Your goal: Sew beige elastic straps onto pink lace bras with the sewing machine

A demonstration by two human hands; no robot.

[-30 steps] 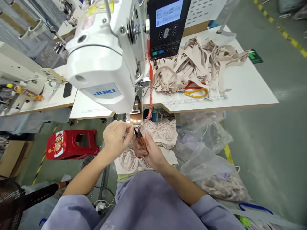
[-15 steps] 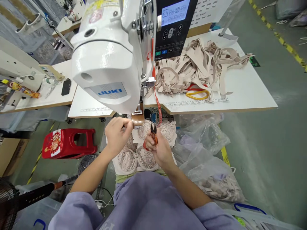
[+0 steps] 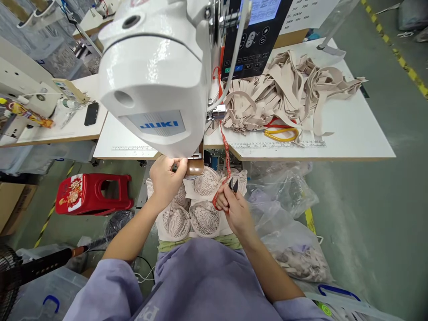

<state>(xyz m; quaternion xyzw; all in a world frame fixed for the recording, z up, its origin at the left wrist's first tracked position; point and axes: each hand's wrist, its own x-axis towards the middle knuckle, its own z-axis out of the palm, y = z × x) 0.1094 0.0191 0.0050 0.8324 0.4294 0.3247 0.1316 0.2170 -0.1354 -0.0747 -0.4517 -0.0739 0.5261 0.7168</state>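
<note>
My left hand (image 3: 166,180) is pinched beside the brown plate (image 3: 195,167) under the sewing machine head (image 3: 154,98); whatever sits between its fingertips is too small to make out. My right hand (image 3: 236,207) is closed around thread snips (image 3: 233,184), dark blades pointing up and handles mostly hidden in the palm. A red braided cord (image 3: 226,151) runs from the machine down to the snips. Beige lace bras (image 3: 204,218) lie below both hands, over my lap, their cups facing up.
Beige fabric strips (image 3: 284,89) are heaped on the white table (image 3: 361,138), with yellow-handled scissors (image 3: 282,133) at their front. A control panel (image 3: 250,44) stands above them. Plastic bags (image 3: 287,232) sit at right, a red stool (image 3: 93,194) at left, and a fan (image 3: 13,276) lower left.
My right hand has moved right and slightly down with the snips, away from the brown plate. My left hand stays pinched beside the plate. The view has shifted slightly.
</note>
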